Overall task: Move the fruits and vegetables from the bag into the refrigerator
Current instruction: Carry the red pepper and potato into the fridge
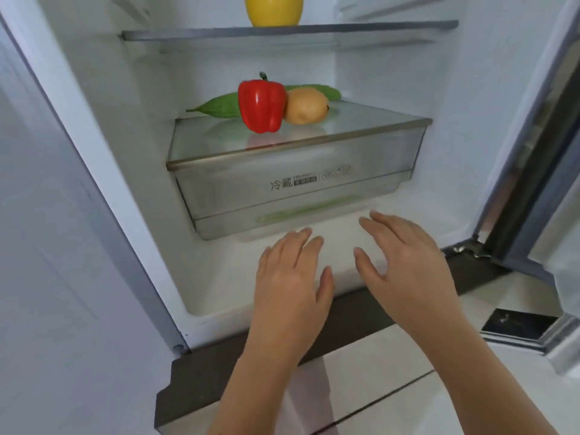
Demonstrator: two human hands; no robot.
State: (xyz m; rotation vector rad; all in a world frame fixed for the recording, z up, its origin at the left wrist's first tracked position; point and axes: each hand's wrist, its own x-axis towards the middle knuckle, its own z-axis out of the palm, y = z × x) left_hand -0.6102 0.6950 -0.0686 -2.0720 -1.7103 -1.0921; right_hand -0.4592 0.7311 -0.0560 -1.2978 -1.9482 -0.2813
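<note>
Both hands, left hand and right hand, empty and spread by crisper drawer; red bell pepper, potato, cucumber on glass shelf above, yellow pepper higher; risked rolling pepper off if drawer jolted.

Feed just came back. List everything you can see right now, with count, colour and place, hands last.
Red pepper: one, red, on the glass lid above the drawer, in front.
Potato: one, tan, touching the red pepper's right side.
Green vegetable: one, green, long, lying behind both.
Yellow pepper: one, yellow, on the upper shelf, top cut off by the frame.
Drawer: one, clear, shut, below the glass lid; something pale green shows dimly inside.
Fridge door: one, open, at right.
Floor: pale tiles, below.
Left hand: open, empty, before the drawer.
Right hand: open, empty, beside it.
</note>
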